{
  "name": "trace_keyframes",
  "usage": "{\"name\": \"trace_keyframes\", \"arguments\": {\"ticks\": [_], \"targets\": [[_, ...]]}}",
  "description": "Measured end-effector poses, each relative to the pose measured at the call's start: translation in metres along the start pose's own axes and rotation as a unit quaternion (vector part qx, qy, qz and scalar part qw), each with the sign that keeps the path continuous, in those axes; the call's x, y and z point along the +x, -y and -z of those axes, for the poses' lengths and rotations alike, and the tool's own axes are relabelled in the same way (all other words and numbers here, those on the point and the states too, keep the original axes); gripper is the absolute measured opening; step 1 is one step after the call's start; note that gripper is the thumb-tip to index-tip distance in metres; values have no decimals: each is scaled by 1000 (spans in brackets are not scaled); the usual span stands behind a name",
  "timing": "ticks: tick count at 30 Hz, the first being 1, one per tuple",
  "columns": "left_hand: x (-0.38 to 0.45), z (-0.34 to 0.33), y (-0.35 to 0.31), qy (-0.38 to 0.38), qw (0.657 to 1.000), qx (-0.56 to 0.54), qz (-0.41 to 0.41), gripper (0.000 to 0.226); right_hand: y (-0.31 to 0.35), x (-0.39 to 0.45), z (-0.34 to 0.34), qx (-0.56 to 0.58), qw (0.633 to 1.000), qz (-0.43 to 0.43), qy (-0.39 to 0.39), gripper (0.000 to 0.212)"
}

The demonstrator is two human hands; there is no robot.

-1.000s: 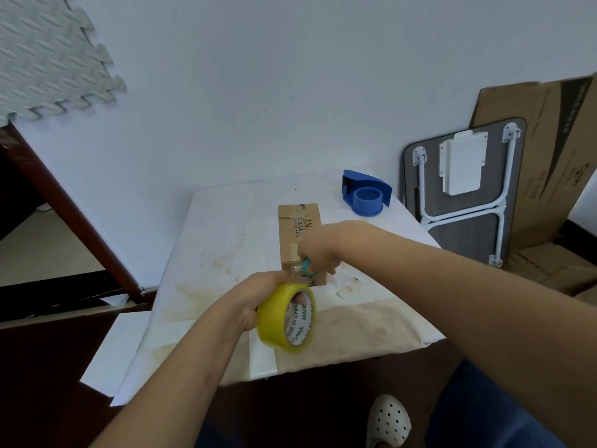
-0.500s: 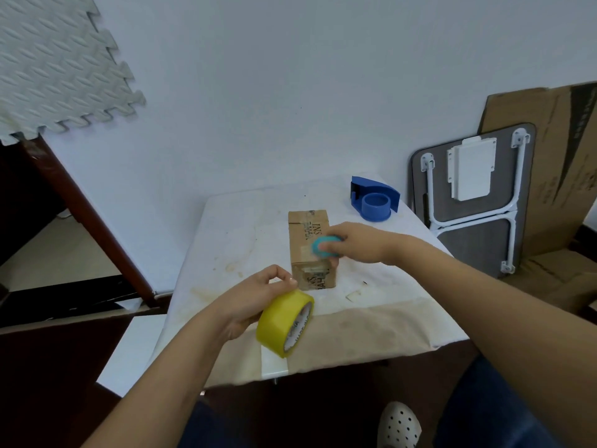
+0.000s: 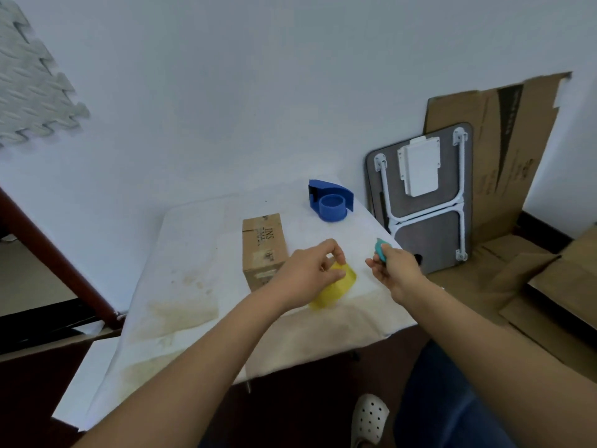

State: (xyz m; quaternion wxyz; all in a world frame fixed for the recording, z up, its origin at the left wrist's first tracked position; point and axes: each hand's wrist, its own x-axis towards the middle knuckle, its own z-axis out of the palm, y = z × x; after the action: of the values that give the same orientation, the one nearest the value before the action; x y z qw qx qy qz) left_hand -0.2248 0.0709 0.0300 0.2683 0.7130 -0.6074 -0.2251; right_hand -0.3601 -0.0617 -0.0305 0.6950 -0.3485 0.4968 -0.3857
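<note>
Tape is the thing in hand: a yellow tape roll (image 3: pixel 337 286) sits under the left hand (image 3: pixel 308 273), just right of the cardboard box (image 3: pixel 263 247) and low over the near-right part of the table (image 3: pixel 181 286). Motion blurs it, so I cannot tell whether it rests on the table. The left hand's fingers are curled over the roll's upper rim, gripping it. The right hand (image 3: pixel 395 270), further right and apart from the roll, pinches a small teal cutter (image 3: pixel 381 248) between thumb and fingers, its tip pointing up and away

I judge the roll light and stiff, a hard ring that will not crush. Its smooth outer face could slip, and a sticky free end may cling to skin. The surest hold is across the ring, thumb through the core and fingers on the outside (or a pinch on the 2 flat sides). The cutter looks like light, hard plastic and is best held by its rounded body, clear of the pointed end

Writing: the box's top face shows "INS" in dark print, and the smaller line beside it is too blurred to read. No print on the roll is legible. The blue tape dispenser (image 3: pixel 329 205) at the far right of the table shows no label that I can see
</note>
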Motion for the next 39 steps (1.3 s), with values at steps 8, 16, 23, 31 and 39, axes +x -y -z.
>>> {"name": "trace_keyframes", "arguments": {"ticks": [8, 16, 23, 31, 39], "targets": [[53, -38, 16, -23, 973, 220, -59, 14, 4, 8, 29, 13, 999, 4, -31, 29], [69, -55, 31, 8, 965, 255, -55, 17, -2, 14, 25, -30, 998, 48, -2, 30], [55, -41, 28, -29, 981, 183, -61, 32, -7, -3, 9, -89, 990, 101, 43, 24], [-10, 47, 77, -207, 975, 63, 41, 20, -29, -25, -51, -110, 981, 97, 130, 23], [-37, 57, 117, -196, 977, 63, 60, 27, -48, -45, -95, -153, 963, 128, 179, 22]]}}
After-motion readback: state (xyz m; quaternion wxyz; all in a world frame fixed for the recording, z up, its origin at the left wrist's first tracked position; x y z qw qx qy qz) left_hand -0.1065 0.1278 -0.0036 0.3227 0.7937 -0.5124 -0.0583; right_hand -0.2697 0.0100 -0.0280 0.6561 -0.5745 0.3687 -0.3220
